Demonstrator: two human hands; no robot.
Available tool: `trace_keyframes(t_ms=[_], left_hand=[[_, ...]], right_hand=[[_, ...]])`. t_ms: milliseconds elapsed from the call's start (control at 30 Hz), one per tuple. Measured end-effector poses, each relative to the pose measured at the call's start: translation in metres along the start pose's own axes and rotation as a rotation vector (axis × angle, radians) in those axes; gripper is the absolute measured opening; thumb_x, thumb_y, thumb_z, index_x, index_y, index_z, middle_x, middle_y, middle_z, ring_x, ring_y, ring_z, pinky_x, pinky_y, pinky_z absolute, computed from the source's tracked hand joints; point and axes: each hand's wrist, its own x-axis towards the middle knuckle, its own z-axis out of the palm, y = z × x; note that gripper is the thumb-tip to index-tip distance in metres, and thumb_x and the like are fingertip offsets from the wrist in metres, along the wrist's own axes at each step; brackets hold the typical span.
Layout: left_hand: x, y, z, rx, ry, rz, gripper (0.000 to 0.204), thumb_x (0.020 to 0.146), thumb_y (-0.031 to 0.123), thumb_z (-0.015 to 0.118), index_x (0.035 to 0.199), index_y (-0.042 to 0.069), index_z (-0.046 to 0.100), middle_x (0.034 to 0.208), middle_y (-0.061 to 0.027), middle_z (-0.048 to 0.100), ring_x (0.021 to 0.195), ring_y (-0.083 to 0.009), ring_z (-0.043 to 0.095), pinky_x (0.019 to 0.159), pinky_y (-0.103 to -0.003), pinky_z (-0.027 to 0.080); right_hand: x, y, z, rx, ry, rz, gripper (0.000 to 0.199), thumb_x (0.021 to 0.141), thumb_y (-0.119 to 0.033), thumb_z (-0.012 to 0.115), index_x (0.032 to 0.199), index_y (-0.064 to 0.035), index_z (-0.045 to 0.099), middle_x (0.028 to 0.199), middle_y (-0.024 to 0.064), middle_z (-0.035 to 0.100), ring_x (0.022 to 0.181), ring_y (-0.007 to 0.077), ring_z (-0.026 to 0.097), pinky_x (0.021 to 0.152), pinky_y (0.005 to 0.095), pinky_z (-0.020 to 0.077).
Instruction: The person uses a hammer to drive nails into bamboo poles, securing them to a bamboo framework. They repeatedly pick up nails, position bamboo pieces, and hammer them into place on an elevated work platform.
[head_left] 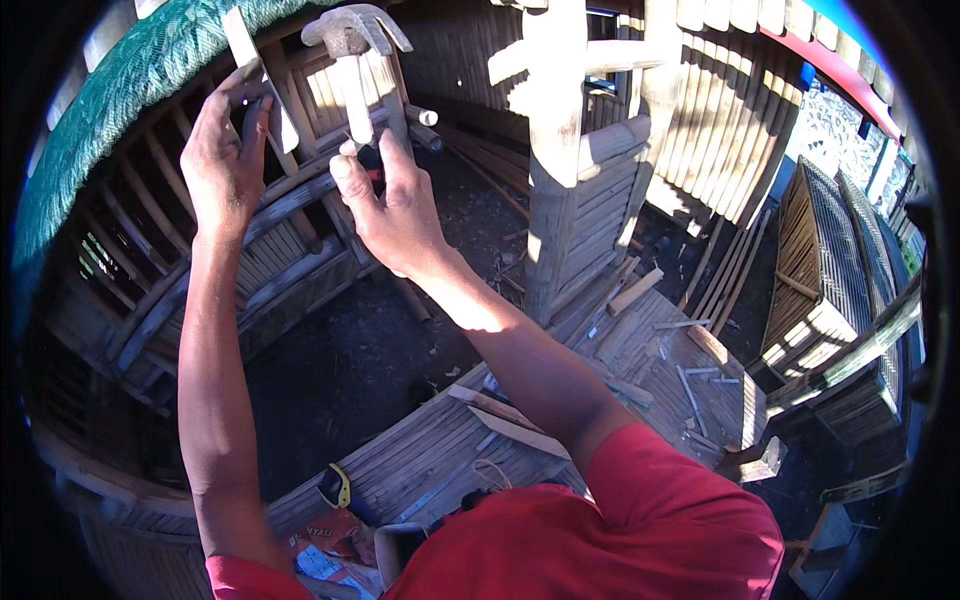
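Note:
Both my arms reach up toward the far left of the head view. In my right hand (395, 205) is a claw hammer (352, 95), held upright by its pale handle with its metal head at the top. A dark and red bit shows between those fingers; I cannot make out whether it belongs to the handle. My left hand (225, 150) is raised beside it, fingers bent round a pale wooden strip (243, 45) that slants past the fingertips. The hammer head and the strip are apart. Behind both hands stands a slatted bamboo wall (290, 240).
A green net (120, 100) hangs along the upper left. A thick wooden post (555, 170) rises right of centre. Wood offcuts (690, 390) litter the bamboo platform (600, 350). A yellow and black object (340, 488) and a red packet (335, 530) lie near my body.

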Motion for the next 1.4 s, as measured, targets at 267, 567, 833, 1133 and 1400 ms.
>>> trace_keyframes(t_ms=[267,567,833,1133,1400], left_hand=[[-0.251,0.118,0.043,-0.470,-0.253,-0.531,0.008,0.098,0.003,0.064,0.104,0.000,0.061,0.128,-0.0152,0.069,0.106,-0.0195,0.070,0.089,-0.035,0.056],[-0.460,0.216,0.059,-1.226,-0.512,-1.645,0.014,0.104,0.014,0.057,0.116,0.007,0.061,0.110,-0.0092,0.070,0.081,-0.0121,0.066,0.061,-0.025,0.053],[-0.514,0.289,0.054,-0.856,-0.852,-1.049,0.022,0.098,0.005,0.061,0.119,0.003,0.066,0.098,-0.0080,0.071,0.081,-0.0198,0.068,0.068,-0.034,0.055],[-0.513,0.326,0.074,-0.873,-1.097,-0.815,0.018,0.088,-0.003,0.063,0.106,-0.002,0.066,0.099,-0.0212,0.069,0.088,-0.0404,0.068,0.079,-0.046,0.052],[-0.536,0.347,0.159,-0.585,-1.337,-0.978,0.016,0.089,0.011,0.066,0.102,0.002,0.067,0.093,-0.0187,0.072,0.089,-0.0366,0.072,0.080,-0.044,0.053]], right_hand=[[-0.185,0.067,-0.021,0.167,0.102,0.531,0.023,0.097,-0.009,0.068,0.115,-0.0047,0.054,0.076,-0.0009,0.057,0.061,0.0046,0.055,0.053,0.0233,0.0466],[-0.370,0.097,-0.060,0.168,0.420,1.108,0.020,0.100,-0.022,0.064,0.107,-0.0056,0.054,0.074,0.0012,0.058,0.055,0.0082,0.054,0.046,0.0268,0.0456],[-0.468,0.092,-0.093,-0.029,0.471,1.263,0.020,0.099,-0.016,0.059,0.111,-0.0013,0.053,0.077,0.0050,0.061,0.056,0.0098,0.057,0.047,0.0289,0.0461],[-0.516,0.094,-0.148,-0.663,0.202,1.158,0.030,0.092,-0.020,0.063,0.112,0.0004,0.053,0.084,0.0274,0.067,0.083,0.0502,0.065,0.074,0.0555,0.0487],[-0.486,0.154,-0.284,-0.734,-0.118,1.308,0.033,0.094,-0.033,0.065,0.107,-0.0032,0.060,0.082,0.0234,0.069,0.081,0.0452,0.068,0.072,0.0533,0.0511]])
